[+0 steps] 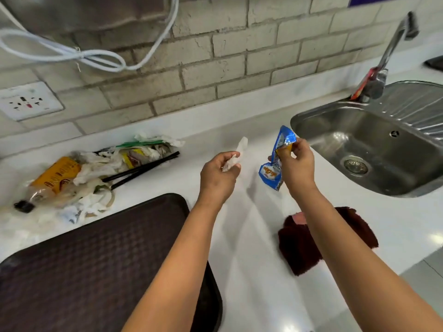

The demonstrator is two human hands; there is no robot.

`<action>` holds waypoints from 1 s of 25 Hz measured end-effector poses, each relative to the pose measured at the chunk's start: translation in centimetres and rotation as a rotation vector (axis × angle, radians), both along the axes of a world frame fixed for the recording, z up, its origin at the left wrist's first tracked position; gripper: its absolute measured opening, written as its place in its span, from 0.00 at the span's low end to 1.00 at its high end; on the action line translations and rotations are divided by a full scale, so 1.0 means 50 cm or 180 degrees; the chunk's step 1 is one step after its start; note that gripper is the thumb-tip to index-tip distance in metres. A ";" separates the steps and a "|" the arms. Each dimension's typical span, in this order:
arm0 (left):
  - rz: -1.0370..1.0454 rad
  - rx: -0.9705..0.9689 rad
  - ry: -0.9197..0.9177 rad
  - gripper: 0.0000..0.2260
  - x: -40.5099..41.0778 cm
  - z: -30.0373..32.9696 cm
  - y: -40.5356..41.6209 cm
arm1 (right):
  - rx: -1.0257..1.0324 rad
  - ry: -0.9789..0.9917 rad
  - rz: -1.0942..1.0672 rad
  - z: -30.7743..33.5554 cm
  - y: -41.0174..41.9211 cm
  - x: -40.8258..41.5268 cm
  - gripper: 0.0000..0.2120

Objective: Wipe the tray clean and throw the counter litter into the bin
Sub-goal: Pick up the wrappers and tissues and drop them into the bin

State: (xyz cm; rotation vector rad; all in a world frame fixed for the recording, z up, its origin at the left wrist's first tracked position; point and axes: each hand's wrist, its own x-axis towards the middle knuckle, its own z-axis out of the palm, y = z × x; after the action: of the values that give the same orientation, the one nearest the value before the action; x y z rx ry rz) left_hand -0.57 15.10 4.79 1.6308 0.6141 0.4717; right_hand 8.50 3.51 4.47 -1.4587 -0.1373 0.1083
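A dark brown textured tray (pixel 91 255) lies on the white counter at the lower left. Behind it sits a pile of litter (pixel 96 173): crumpled tissues, an orange-labelled plastic bottle (pixel 51 180), wrappers and black chopsticks (pixel 146 170). My left hand (pixel 219 178) pinches a crumpled white tissue (pixel 241 147) above the counter's middle. My right hand (pixel 297 164) grips a blue snack wrapper (pixel 275 168), held upright just left of the sink. A dark red cloth (pixel 302 248) lies on the counter under my right forearm. No bin is in view.
A steel sink (pixel 374 149) with a tap (pixel 388 58) fills the right side. A wall socket (pixel 28 101) and white cables (pixel 72 51) hang on the brick wall at the left. The counter's front edge runs along the lower right.
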 end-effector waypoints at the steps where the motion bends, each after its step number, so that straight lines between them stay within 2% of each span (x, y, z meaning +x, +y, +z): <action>1: 0.0018 -0.0115 -0.0073 0.10 -0.015 0.007 -0.020 | 0.0040 0.0007 -0.0026 0.004 -0.021 -0.016 0.06; 4: -0.0145 -0.0575 -0.0189 0.10 -0.049 0.019 -0.092 | -0.0085 0.0131 -0.0051 -0.004 -0.084 -0.061 0.10; 9: -0.0246 -0.0804 -0.0253 0.09 -0.114 0.027 -0.262 | -0.0069 0.0182 -0.0289 -0.036 -0.231 -0.129 0.09; 11: -0.0239 -0.0893 -0.0386 0.09 -0.142 0.028 -0.329 | 0.0096 0.0033 -0.0482 -0.036 -0.287 -0.147 0.07; 15: -0.0244 -0.1087 -0.0448 0.08 -0.229 -0.002 -0.504 | 0.0171 -0.0259 -0.0686 -0.076 -0.439 -0.238 0.12; 19: -0.0439 -0.1313 -0.0173 0.09 -0.302 -0.072 -0.639 | 0.0344 -0.0166 -0.1167 -0.162 -0.569 -0.309 0.16; 22: -0.0476 -0.1622 0.0334 0.10 -0.337 -0.146 -0.695 | 0.0404 0.0043 -0.1405 -0.223 -0.629 -0.344 0.19; 25: -0.0278 -0.2163 0.0865 0.11 -0.359 -0.230 -0.718 | 0.0195 0.0402 -0.1436 -0.298 -0.663 -0.389 0.18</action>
State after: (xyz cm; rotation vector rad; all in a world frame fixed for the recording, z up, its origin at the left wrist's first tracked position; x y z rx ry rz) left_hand -18.54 -20.78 -6.69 1.0656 0.7959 -0.0390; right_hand -10.93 -29.66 -10.42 -1.3852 0.2892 -0.1701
